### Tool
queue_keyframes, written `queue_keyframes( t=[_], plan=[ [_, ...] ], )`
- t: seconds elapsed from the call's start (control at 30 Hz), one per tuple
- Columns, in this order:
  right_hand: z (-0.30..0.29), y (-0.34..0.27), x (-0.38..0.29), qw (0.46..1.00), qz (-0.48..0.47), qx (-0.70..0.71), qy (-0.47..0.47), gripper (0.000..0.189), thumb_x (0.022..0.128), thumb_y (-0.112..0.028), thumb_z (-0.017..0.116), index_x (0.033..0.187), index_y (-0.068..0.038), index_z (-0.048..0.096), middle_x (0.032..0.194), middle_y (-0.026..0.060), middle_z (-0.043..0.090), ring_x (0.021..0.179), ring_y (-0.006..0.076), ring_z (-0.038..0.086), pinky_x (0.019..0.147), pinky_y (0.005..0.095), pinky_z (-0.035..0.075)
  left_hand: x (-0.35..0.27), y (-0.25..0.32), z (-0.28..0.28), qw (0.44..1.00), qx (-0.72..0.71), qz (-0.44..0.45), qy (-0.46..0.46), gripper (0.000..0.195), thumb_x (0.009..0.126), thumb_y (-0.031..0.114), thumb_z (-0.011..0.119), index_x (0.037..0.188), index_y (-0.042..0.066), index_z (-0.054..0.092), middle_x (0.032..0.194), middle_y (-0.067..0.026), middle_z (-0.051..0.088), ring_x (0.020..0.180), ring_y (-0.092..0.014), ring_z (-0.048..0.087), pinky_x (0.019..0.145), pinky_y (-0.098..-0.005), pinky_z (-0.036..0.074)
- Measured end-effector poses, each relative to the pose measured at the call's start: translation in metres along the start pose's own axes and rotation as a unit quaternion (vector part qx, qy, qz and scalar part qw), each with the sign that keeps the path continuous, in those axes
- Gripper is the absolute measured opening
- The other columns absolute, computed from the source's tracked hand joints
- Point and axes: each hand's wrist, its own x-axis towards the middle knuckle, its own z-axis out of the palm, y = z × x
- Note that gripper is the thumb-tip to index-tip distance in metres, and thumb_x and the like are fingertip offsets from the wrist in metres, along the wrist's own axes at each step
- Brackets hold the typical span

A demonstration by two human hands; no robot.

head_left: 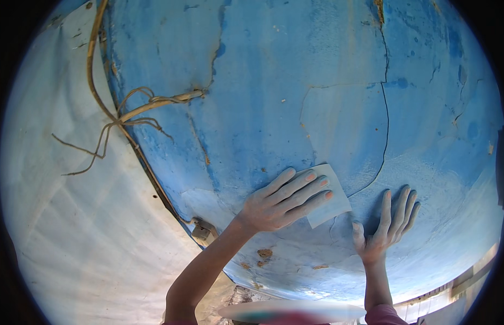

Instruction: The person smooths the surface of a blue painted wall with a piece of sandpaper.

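Observation:
My left hand (286, 201) lies flat over a pale sheet of paper (331, 199) and presses it against a blue painted wall (268, 122). The sheet's right part and lower corner stick out past my fingers; its underside is hidden. Pale dust coats both hands. To the right, my right hand (388, 227) rests on the wall with its fingers spread and nothing in them. A dark crack (386, 134) runs down the wall and bends toward the sheet's right edge. Whitish scuffed plaster surrounds my right hand.
Bare wires (134, 111) branch out at the left, beside a cable (91, 53) along the wall's edge. A small electrical box (203, 230) sits near my left forearm. White sheeting (73, 227) covers the left side. Chipped patches (265, 253) mark the wall below my left hand.

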Motion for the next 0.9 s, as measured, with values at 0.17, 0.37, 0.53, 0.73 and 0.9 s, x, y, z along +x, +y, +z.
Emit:
queue_keyframes(
  t=[0.17,0.37,0.53,0.73,0.9],
  plan=[
    [-0.003,0.001,0.0,1.0,-0.014,0.025,0.002,0.084,0.093,-0.078,0.038,0.142,-0.012,0.059,0.149,0.0244,0.05,0.145,0.0437,0.039,0.121,0.0638,0.019,0.001,0.0,-0.004,1.0,-0.011,0.006,0.003,0.037,0.092,0.027,0.069,0.13,0.029,0.069,0.133,0.0052,0.066,0.13,-0.017,0.056,0.114,-0.0406,0.045],
    [0.001,-0.026,0.005,0.974,-0.111,0.197,-0.001,0.077,0.09,-0.07,0.059,0.141,-0.011,0.06,0.149,0.0149,0.055,0.143,0.0349,0.045,0.121,0.0554,0.027,-0.002,-0.007,-0.001,0.998,-0.014,0.045,0.032,0.034,0.093,0.027,0.07,0.126,0.02,0.07,0.132,0.0,0.067,0.129,-0.019,0.058,0.111,-0.041,0.048],
    [0.001,-0.066,0.038,0.969,-0.168,0.161,-0.087,0.07,0.092,-0.054,0.066,0.144,-0.009,0.057,0.149,0.0121,0.055,0.141,0.0296,0.048,0.119,0.0508,0.031,0.002,-0.007,0.002,0.992,-0.094,-0.013,0.078,0.028,0.096,0.016,0.063,0.123,0.009,0.067,0.138,-0.0068,0.064,0.133,-0.024,0.056,0.113,-0.0401,0.049],
    [-0.002,-0.066,0.046,0.974,-0.156,0.144,-0.081,0.06,0.092,-0.037,0.063,0.147,-0.015,0.055,0.146,0.0008,0.059,0.137,0.0191,0.051,0.119,0.0442,0.033,-0.005,-0.014,0.003,0.99,-0.092,-0.029,0.098,0.027,0.096,0.008,0.055,0.12,0.003,0.066,0.139,-0.0158,0.063,0.136,-0.029,0.054,0.112,-0.0444,0.048],
    [-0.008,-0.05,0.067,0.965,-0.244,0.094,0.008,0.048,0.092,-0.023,0.063,0.14,-0.016,0.062,0.124,-0.0019,0.066,0.12,0.016,0.059,0.109,0.0386,0.044,-0.022,-0.011,0.003,0.995,-0.064,-0.05,0.063,0.043,0.096,0.014,0.049,0.135,-0.002,0.06,0.145,-0.0228,0.055,0.139,-0.038,0.048,0.114,-0.054,0.041]
  ],
)
